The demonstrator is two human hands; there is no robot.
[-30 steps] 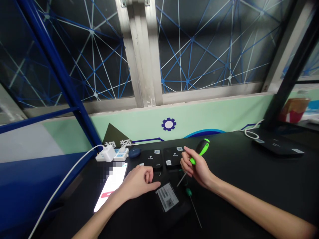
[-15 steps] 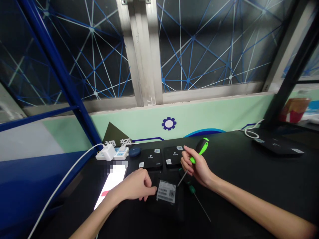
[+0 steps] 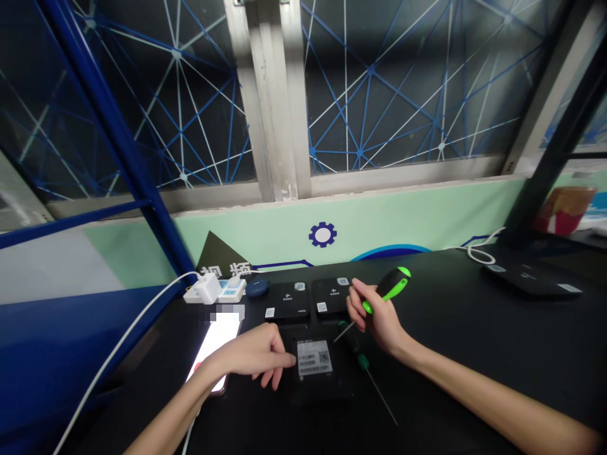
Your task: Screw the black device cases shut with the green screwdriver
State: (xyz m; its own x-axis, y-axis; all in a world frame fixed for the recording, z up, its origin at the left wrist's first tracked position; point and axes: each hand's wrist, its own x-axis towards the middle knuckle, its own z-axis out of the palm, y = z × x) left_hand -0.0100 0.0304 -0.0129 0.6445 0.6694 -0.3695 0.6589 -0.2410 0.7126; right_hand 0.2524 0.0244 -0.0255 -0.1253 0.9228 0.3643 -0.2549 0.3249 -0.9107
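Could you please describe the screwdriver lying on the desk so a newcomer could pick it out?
On the black desk below the window, find the right hand gripping a lime-and-black screwdriver. Just beside that hand lies a thinner screwdriver, dark-handled with a green collar. Nobody holds it, unlike its neighbour.

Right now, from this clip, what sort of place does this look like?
Probably an indoor electronics repair or assembly bench: a black workbench carries black electronic boxes and a power strip, and the right hand grips a green-handled screwdriver.
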